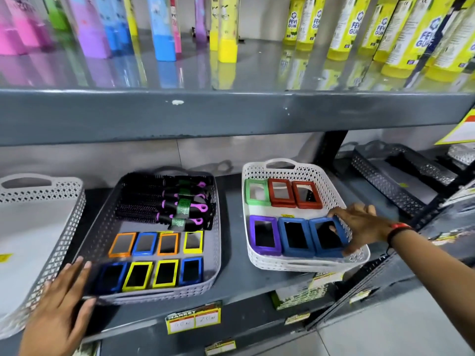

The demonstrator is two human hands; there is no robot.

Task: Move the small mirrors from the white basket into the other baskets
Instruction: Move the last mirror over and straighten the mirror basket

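Observation:
The white basket (259, 173) stands right of centre on the lower shelf. It holds a green mirror (257, 191), two red ones, a purple mirror (264, 235) and two blue ones. My right hand (359, 224) grips the rightmost blue mirror (327, 236) by its far and near edges, tilting it up. The grey basket (102, 227) in the middle holds two rows of small mirrors in orange, blue and yellow frames. My left hand (61, 307) lies flat on that basket's front left corner, fingers spread.
Black and purple hairbrushes (164, 201) fill the back of the grey basket. Another pale basket (43, 191) sits at far left, dark baskets (393, 176) at far right. The upper shelf (231, 114) overhangs closely, with coloured bottles and yellow glue bottles on it.

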